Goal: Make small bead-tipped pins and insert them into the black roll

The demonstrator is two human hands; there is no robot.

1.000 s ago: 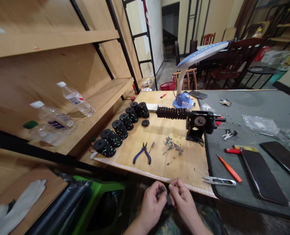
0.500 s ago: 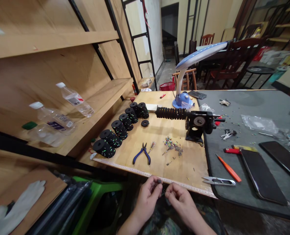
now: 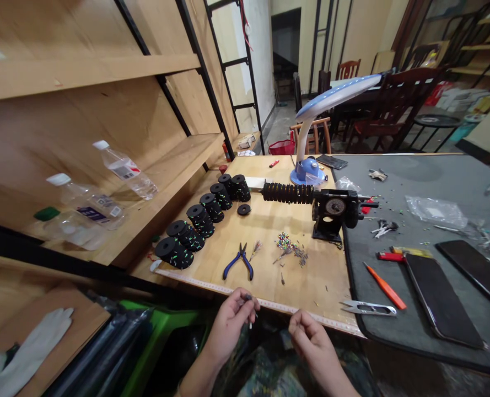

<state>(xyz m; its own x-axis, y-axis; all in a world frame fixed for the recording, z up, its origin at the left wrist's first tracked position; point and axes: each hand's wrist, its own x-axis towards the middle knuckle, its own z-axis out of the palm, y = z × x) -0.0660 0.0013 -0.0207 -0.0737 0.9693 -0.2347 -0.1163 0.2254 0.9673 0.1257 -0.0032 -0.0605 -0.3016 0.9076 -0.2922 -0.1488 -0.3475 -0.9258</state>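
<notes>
At the table's front edge, my left hand point(image 3: 233, 317) pinches a small dark grey piece point(image 3: 248, 298), too small to name, and a pale tip shows below the fingers. To its right, apart from it, my right hand point(image 3: 310, 335) has its fingers pressed together. Anything in that pinch is too thin or hidden to make out. Beyond the hands lie blue-handled pliers point(image 3: 238, 262) with spread handles, and a pile of coloured beads point(image 3: 285, 241) with small metal bits point(image 3: 301, 256) beside it. A thin wispy bundle point(image 3: 256, 250) rests next to the pliers.
Several black foam spools point(image 3: 174, 252) line the table's left side. Behind the beads stands a black hand-cranked winder point(image 3: 334, 212) with a ribbed black roll point(image 3: 288, 192). A blue lamp point(image 3: 306, 170) is farther back. Thread snips point(image 3: 369, 307), an orange-handled tool point(image 3: 385, 285) and phones point(image 3: 443, 300) lie right.
My hands have moved apart: the left went left and slightly up with the grey piece, the right shifted a little right. A small piece near the metal bits lies differently.
</notes>
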